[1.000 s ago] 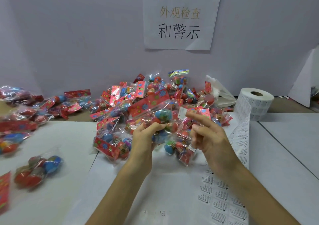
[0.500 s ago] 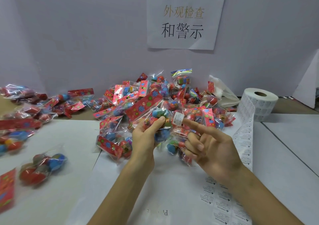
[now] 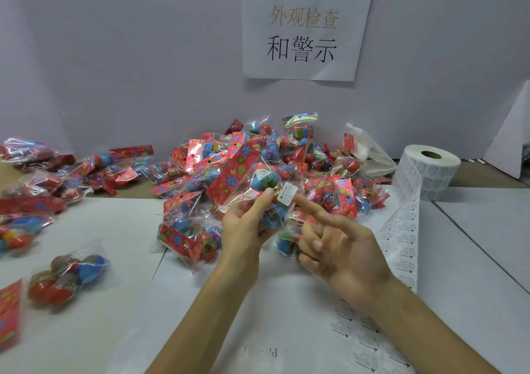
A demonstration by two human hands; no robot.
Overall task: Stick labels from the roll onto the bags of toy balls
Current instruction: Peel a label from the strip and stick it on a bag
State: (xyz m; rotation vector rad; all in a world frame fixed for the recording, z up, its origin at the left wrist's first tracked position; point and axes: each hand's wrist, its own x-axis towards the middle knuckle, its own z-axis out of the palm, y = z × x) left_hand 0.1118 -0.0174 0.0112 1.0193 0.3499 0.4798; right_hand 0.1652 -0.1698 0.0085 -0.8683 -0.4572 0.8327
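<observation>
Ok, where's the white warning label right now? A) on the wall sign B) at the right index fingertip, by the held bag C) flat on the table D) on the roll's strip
B: the label sits at the extended index fingertip of the right hand, by the bag that the left hand grips.

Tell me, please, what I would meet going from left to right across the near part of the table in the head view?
loose bag of balls → left hand, gripping the held bag → label → right hand → label strip → label roll
</observation>
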